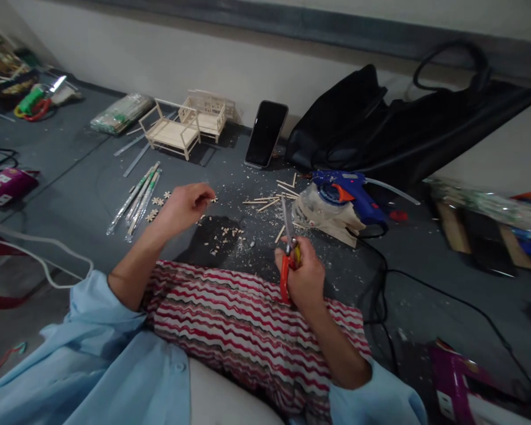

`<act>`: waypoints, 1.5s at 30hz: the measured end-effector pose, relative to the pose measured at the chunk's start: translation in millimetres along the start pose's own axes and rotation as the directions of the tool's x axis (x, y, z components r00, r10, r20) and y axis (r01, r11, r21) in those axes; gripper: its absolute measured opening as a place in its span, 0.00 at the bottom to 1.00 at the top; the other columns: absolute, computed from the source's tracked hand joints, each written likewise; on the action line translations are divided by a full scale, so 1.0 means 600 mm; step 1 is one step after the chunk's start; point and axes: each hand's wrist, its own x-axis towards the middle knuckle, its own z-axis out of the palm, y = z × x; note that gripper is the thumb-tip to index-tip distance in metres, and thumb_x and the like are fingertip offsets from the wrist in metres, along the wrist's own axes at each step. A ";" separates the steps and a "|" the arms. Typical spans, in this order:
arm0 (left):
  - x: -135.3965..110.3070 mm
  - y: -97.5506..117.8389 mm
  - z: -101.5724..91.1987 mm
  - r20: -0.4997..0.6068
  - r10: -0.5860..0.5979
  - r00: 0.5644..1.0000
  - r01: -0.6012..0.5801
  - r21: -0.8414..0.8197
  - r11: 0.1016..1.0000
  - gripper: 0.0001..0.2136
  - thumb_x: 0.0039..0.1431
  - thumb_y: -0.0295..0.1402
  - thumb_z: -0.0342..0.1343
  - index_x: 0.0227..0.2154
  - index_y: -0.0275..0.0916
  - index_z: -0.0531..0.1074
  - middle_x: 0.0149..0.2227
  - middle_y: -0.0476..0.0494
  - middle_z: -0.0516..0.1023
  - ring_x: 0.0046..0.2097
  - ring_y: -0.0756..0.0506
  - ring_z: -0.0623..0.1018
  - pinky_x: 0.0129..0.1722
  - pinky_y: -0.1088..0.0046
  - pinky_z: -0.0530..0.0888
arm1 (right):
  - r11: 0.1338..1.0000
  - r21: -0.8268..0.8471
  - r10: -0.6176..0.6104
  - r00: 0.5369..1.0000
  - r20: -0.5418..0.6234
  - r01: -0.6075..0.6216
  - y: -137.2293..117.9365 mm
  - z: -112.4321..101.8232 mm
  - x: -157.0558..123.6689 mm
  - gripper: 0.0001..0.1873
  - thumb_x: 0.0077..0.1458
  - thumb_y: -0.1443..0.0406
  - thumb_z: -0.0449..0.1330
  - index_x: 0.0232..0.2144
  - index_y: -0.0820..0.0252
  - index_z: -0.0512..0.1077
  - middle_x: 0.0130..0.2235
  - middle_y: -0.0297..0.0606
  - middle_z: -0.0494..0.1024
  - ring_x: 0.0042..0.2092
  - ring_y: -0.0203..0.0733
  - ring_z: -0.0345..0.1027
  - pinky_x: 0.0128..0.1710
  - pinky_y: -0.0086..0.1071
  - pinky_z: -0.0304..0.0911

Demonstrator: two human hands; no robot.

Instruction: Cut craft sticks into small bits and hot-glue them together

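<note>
My right hand is closed round the handles of a pair of scissors with red-orange grips. The blades point away from me and look closed or nearly so. My left hand hovers over the work surface with its fingers curled in a pinch. A small pale bit shows by its fingertips, too small to tell whether it is held. Beside that wrist lie snowflake-shaped wooden pieces. Cut wooden bits are scattered between my hands. Several thin wooden sticks lie beyond the scissors.
Two miniature wooden benches stand at the back, near a propped phone. Wrapped stick bundles lie at left. A blue glue gun rests on the right, its black cable trailing. A striped cushion covers my lap.
</note>
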 end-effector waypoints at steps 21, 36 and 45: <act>0.008 -0.031 -0.015 0.269 -0.006 0.963 -0.064 0.250 0.966 0.09 0.53 0.26 0.50 0.31 0.37 0.76 0.31 0.46 0.79 0.33 0.49 0.75 0.34 0.75 0.68 | 0.999 -0.029 0.018 0.998 0.057 -0.016 0.007 0.008 0.000 0.20 0.47 0.62 0.59 0.45 0.56 0.72 0.28 0.32 0.74 0.26 0.39 0.63 0.29 0.31 0.59; -0.014 0.006 0.078 0.431 0.269 0.861 -0.347 0.111 0.931 0.11 0.60 0.25 0.51 0.37 0.39 0.79 0.41 0.40 0.78 0.43 0.44 0.77 0.43 0.70 0.72 | 0.999 -0.031 0.012 0.997 0.079 -0.009 0.014 0.011 -0.005 0.21 0.48 0.65 0.58 0.46 0.54 0.72 0.31 0.34 0.77 0.29 0.40 0.68 0.30 0.31 0.63; -0.012 0.006 0.077 0.436 0.228 0.870 -0.292 0.084 0.953 0.10 0.61 0.28 0.51 0.38 0.37 0.78 0.40 0.39 0.77 0.41 0.44 0.77 0.41 0.70 0.71 | 1.000 -0.011 0.028 0.994 0.101 -0.027 0.011 0.011 -0.004 0.21 0.47 0.65 0.58 0.47 0.54 0.73 0.30 0.33 0.77 0.28 0.40 0.67 0.31 0.31 0.63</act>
